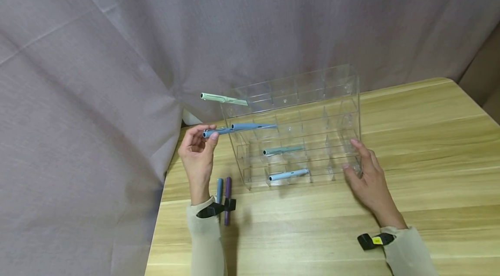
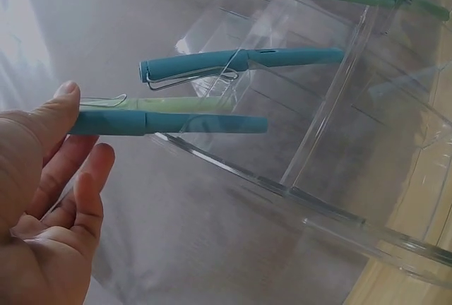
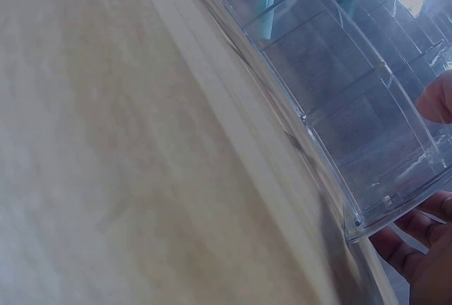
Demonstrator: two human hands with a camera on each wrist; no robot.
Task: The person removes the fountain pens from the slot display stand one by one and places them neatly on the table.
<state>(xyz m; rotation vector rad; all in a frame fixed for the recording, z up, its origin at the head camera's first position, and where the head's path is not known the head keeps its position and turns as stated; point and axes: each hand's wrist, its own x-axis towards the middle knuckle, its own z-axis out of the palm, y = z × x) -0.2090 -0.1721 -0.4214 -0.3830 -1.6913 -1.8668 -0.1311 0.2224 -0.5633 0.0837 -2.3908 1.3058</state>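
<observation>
My left hand [image 1: 198,154] pinches a blue pen [image 2: 113,123] between thumb and fingers, level, its far end overlapping the left side of a clear plastic organizer [image 1: 312,137] with rows of small compartments. Close by, another blue pen [image 1: 251,126] lies in the second row from the top. A pale green pen [image 1: 222,99] juts out at the top left. Lower down sit a grey-green pen [image 1: 283,150] and a light blue pen [image 1: 289,175]. The right hand [image 1: 369,180] holds the organizer's right side wall, thumb at the front and fingers around the outside.
On the wooden table [image 1: 297,232], a purple pen [image 1: 228,193] and a blue pen [image 1: 219,189] lie side by side near the left forearm, partly covered by the wrist camera [image 1: 230,205]. A grey curtain [image 1: 234,24] hangs behind and to the left.
</observation>
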